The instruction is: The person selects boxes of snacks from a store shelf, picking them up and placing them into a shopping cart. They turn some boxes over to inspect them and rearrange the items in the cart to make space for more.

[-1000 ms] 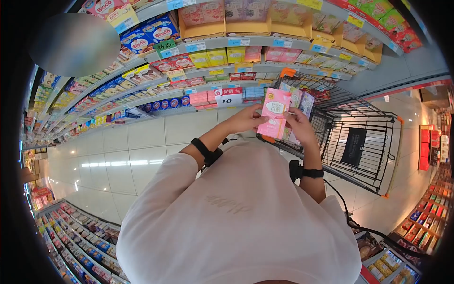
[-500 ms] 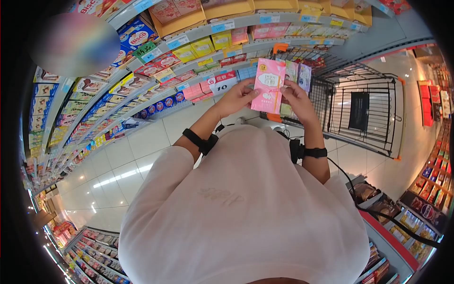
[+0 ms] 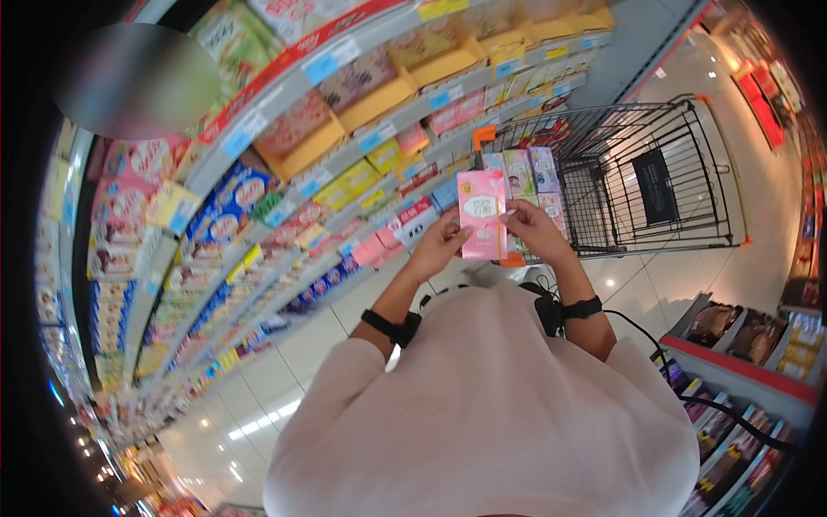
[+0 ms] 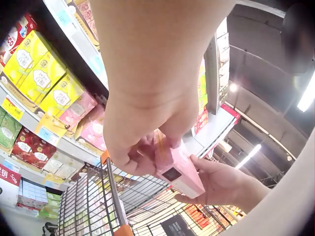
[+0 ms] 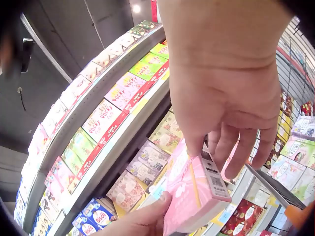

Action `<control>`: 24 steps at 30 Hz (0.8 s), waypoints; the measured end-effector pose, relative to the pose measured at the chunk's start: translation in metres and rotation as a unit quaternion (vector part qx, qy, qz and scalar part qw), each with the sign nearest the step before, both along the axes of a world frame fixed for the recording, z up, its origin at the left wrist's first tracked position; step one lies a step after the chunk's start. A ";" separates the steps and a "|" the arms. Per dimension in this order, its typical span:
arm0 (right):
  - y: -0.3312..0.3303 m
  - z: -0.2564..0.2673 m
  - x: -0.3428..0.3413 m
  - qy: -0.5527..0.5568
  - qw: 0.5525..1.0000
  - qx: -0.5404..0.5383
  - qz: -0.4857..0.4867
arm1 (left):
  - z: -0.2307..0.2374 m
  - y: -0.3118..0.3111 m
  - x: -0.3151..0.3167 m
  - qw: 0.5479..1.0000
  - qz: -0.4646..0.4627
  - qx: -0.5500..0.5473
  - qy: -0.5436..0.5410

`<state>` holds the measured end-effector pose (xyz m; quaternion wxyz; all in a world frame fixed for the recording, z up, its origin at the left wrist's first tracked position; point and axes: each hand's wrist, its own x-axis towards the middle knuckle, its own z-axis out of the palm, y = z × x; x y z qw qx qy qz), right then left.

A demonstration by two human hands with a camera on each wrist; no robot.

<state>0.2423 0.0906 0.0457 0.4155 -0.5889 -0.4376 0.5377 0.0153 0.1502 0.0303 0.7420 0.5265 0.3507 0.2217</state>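
A pink snack box [image 3: 482, 215] with a white label is held in front of the chest, overlapping the cart's near end in the head view. My left hand [image 3: 439, 247] grips its left side, thumb lying over the front. At the opposite side, my right hand [image 3: 536, 233] pinches the edge between thumb and fingers. The right wrist view shows the box's barcode end [image 5: 215, 178] under the right hand [image 5: 224, 93], with the left thumb [image 5: 150, 214] on the pink face. In the left wrist view, the left hand [image 4: 150, 118] covers part of the box.
A wire shopping cart [image 3: 637, 181] stands just ahead to the right, with several snack boxes [image 3: 521, 172] in it near its orange-ended handle. Long shelves [image 3: 379, 142] of boxed snacks run along the left and front. A low display [image 3: 732, 345] stands at right; a black cable [image 3: 736, 418] trails there.
The view has swung, so the shelves now slant more steeply and the low display at right shows more. Both hands have kept hold of the pink snack box, which stands more upright in the head view.
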 end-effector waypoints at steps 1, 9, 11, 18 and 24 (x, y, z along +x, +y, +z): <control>-0.001 -0.004 -0.001 0.003 1.000 -0.009 -0.022 | -0.002 0.006 0.000 0.999 -0.016 0.010 0.034; -0.018 -0.014 0.008 0.005 1.000 0.001 -0.004 | -0.025 0.063 -0.007 0.984 0.100 0.085 0.116; -0.027 -0.015 0.014 -0.022 1.000 -0.016 -0.015 | -0.040 0.083 -0.012 0.979 0.146 0.096 0.101; -0.057 -0.012 0.032 -0.023 0.993 -0.046 -0.104 | -0.064 0.155 -0.010 0.938 0.223 0.112 0.239; -0.083 -0.016 0.039 0.013 0.984 -0.077 -0.160 | -0.116 0.195 0.006 0.838 0.298 0.350 0.293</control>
